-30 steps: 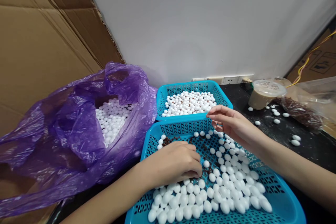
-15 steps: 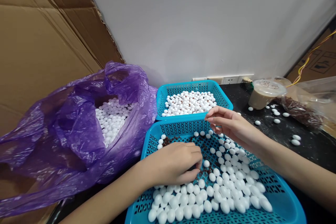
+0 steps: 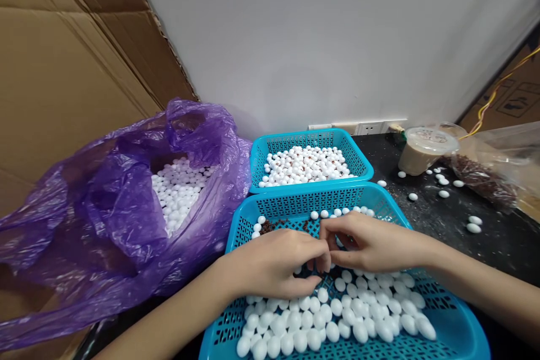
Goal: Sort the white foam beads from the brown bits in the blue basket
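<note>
Both my hands are over the near blue plastic basket (image 3: 459, 315), their fingertips meeting above its middle. My left hand (image 3: 284, 264) is curled palm down, thumb and fingers close together; whatever it holds is hidden. From the right, my right hand (image 3: 365, 242) pinches beside the left fingertips, and I cannot make out what is in it. Small white egg-shaped balls (image 3: 358, 309) fill the front and right of this basket. Dark brown crumbs or shreds (image 3: 270, 226) lie on its mesh floor behind my left hand.
Behind stands a second blue basket (image 3: 367, 166) with white balls and reddish-brown specks. A purple plastic bag (image 3: 122, 225) of white balls is at left, by cardboard (image 3: 84, 62). To the right are a lidded cup (image 3: 415, 157), loose balls (image 3: 473, 228) and a clear bag of brown shreds (image 3: 485, 183).
My right hand has come down from above the basket's far rim to meet my left fingertips. The left hand has stayed nearly in place, its fingers shifting slightly.
</note>
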Demonstrator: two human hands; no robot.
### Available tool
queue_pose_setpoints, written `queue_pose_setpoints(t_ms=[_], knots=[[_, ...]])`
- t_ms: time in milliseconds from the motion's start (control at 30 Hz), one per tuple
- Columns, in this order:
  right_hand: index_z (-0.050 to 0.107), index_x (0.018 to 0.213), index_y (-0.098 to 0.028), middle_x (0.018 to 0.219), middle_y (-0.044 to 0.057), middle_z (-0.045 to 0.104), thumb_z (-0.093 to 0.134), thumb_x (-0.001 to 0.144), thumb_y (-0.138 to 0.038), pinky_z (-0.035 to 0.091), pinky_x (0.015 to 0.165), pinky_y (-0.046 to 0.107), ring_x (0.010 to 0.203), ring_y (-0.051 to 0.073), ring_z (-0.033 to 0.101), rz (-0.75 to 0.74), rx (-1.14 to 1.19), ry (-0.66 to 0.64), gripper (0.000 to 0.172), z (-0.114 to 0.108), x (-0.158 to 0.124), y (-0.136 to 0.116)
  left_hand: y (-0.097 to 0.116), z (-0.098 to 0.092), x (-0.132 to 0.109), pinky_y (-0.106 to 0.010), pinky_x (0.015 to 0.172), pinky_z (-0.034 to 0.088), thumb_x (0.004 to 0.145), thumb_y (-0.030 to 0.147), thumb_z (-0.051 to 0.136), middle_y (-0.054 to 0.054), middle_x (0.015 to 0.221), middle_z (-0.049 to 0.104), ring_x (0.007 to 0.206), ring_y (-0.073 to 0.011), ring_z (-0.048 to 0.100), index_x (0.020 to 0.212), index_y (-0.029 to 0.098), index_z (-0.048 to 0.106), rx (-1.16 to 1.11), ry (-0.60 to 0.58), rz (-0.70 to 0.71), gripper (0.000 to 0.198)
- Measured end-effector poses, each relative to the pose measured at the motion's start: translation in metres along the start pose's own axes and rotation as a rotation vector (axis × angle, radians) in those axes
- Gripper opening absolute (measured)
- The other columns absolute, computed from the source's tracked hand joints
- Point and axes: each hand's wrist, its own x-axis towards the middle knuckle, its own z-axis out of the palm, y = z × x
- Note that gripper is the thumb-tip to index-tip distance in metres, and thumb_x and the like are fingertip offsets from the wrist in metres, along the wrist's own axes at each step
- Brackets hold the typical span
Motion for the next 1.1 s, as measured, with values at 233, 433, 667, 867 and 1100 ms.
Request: queue_pose_setpoints(t_ms=[233,433,667,867,1100], knots=[[0.061,0.080,-0.019,0.073,0.000,0.061,0.059,0.072,-0.023,0.032,0.053,0.024,0.061,0.012,0.050,-0.061,-0.212,-0.139,0.010,0.0035,-0.0041,-0.0023,-0.0027,0.0022,0.0003,-0.022,0.071,0.048,0.073,0.006,0.054,-0.002,0.082,0.066,0.080,-0.0136,0.061,0.084,0.017,0.063,-0.041,0.005,0.140,0.019],[0.062,0.080,-0.020,0.073,0.000,0.059,0.066,0.065,-0.025,0.028,0.051,0.024,0.062,0.014,0.050,-0.050,-0.288,-0.141,0.017,0.0031,-0.0044,-0.0034,-0.0041,0.0021,-0.0005,-0.021,0.064,0.047,0.073,0.009,0.056,0.000,0.073,0.066,0.070,-0.0126,0.062,0.079,0.017,0.064,-0.044,0.006,0.101,0.013],[0.062,0.078,-0.020,0.075,-0.001,0.059,0.068,0.065,-0.029,0.028,0.051,0.024,0.062,0.013,0.050,-0.068,-0.306,-0.129,0.017,0.0031,-0.0036,-0.0015,-0.0037,0.0009,-0.0005,-0.021,0.066,0.048,0.076,0.009,0.057,-0.001,0.076,0.068,0.070,-0.0122,0.063,0.080,0.016,0.064,-0.051,-0.040,0.080,0.011],[0.061,0.081,-0.018,0.079,0.000,0.060,0.064,0.065,-0.024,0.035,0.057,0.024,0.067,0.014,0.054,-0.108,-0.233,-0.097,0.017,0.0045,-0.0026,0.0006,-0.0026,-0.0038,0.0010,-0.022,0.077,0.050,0.075,0.002,0.056,-0.003,0.087,0.068,0.082,-0.0131,0.064,0.087,0.016,0.065,-0.175,-0.048,0.136,0.020],[0.062,0.085,-0.017,0.078,0.002,0.060,0.059,0.069,-0.022,0.038,0.061,0.026,0.070,0.016,0.055,-0.128,-0.245,-0.062,0.016,0.0037,-0.0021,0.0018,-0.0039,-0.0039,0.0014,-0.025,0.079,0.052,0.078,-0.001,0.051,-0.006,0.095,0.067,0.089,-0.0136,0.063,0.096,0.018,0.065,-0.182,0.087,0.142,0.030]])
